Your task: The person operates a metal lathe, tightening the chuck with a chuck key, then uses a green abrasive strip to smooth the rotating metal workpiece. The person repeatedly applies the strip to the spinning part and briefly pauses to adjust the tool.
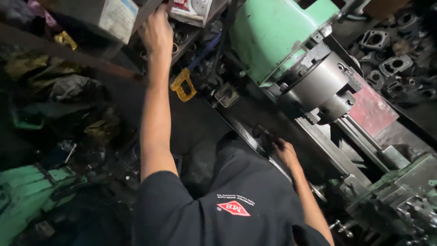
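Note:
My left hand point(157, 32) reaches far up to a cluttered shelf, its fingertips against a small white and red box point(191, 9); whether the fingers grip it is hidden. My right hand point(285, 152) rests low on the dark front edge of a lathe bed point(327, 146), fingers curled over something dark that I cannot make out. A green lathe headstock point(273, 32) with a grey steel chuck point(318, 86) stands above and to the right of my right hand. My black shirt fills the bottom centre.
A yellow-headed tool with a blue handle point(183, 85) lies below the shelf. Several dark metal castings point(391, 64) are piled at upper right beside a reddish plate point(371, 109). The lathe carriage point(400, 196) sits lower right. Rags and a green machine part point(27, 191) crowd the left.

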